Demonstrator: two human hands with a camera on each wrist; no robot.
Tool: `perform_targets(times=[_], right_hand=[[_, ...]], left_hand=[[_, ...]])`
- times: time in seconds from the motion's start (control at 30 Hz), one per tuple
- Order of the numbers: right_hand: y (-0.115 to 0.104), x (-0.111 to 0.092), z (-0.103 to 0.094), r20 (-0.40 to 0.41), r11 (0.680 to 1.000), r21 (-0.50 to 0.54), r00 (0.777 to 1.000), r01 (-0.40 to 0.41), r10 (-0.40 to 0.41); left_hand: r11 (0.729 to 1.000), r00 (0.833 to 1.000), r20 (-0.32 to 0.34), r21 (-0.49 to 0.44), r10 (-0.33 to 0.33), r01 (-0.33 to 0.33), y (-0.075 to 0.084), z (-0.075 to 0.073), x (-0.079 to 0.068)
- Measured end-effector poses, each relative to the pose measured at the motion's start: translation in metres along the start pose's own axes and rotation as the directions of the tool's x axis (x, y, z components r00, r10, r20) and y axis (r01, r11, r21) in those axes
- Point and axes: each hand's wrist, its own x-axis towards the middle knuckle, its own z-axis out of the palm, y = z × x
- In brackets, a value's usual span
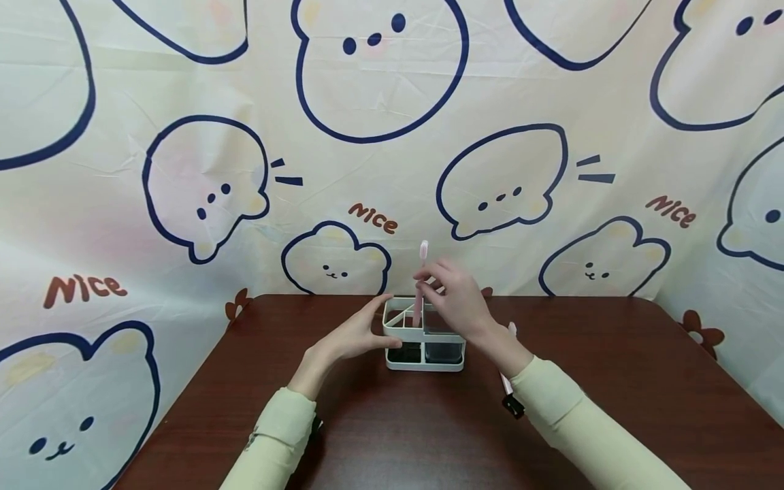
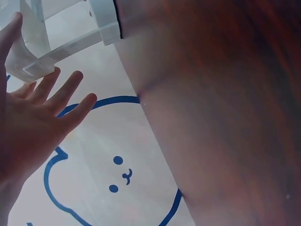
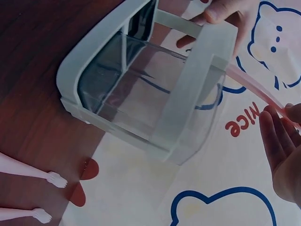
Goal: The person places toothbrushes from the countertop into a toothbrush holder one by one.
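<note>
A white toothbrush holder with divided top compartments stands on the table. My left hand grips its left side, thumb at the front and a finger at the back edge. In the left wrist view the other fingers of that hand spread beside the white frame. My right hand pinches a pink toothbrush held upright, bristles up, its lower end within a top compartment. The right wrist view shows this toothbrush slanting from the holder to my fingertips.
Two more pink toothbrushes lie on the table in the right wrist view, an upper one and a lower one. A clear cup part sits in the holder. Behind the brown table hangs a printed curtain.
</note>
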Motion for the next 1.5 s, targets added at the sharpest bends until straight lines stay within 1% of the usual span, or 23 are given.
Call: perform_targets(times=[0.23,0.4,0.63,0.77,1.03,1.17,1.27,1.4,1.5], right_hand=[[0.007,-0.011,0.010,0.025,1.000,0.000,1.000,0.007,-0.007],[0.010,-0.017,0.015,0.034,0.999,-0.037,0.999,-0.003,0.004],[0.012,-0.024,0.021,0.053,0.997,-0.074,0.999,-0.005,0.009],[0.014,-0.028,0.024,0.063,0.995,-0.101,0.998,-0.011,0.017],[0.017,-0.034,0.027,0.078,0.985,-0.173,0.997,0.013,0.001],[0.018,-0.036,0.027,0.080,0.983,-0.183,0.997,0.004,0.011],[0.017,-0.036,0.027,0.075,0.983,-0.184,0.997,0.014,0.000],[0.017,-0.037,0.027,0.081,0.983,-0.183,0.997,0.032,-0.017],[0.017,-0.038,0.028,0.087,0.982,-0.185,0.996,0.030,-0.015]], left_hand=[[0.999,0.999,0.014,0.003,0.036,-0.036,0.001,0.000,0.000],[0.998,0.998,0.014,0.004,0.065,-0.065,0.003,0.001,0.002],[0.999,0.999,0.000,-0.031,0.041,-0.041,0.003,0.003,0.004],[0.998,0.999,0.001,-0.039,0.052,-0.052,0.003,0.004,0.004],[0.997,0.997,-0.006,-0.039,0.071,-0.071,0.000,0.006,0.006],[0.997,0.997,-0.012,-0.033,0.075,-0.075,-0.001,0.007,0.006],[0.997,0.997,-0.015,-0.029,0.072,-0.073,-0.001,0.006,0.006],[0.998,0.998,-0.018,-0.024,0.059,-0.060,0.000,0.007,0.005],[0.998,0.999,-0.019,-0.027,0.049,-0.050,0.000,0.007,0.004]])
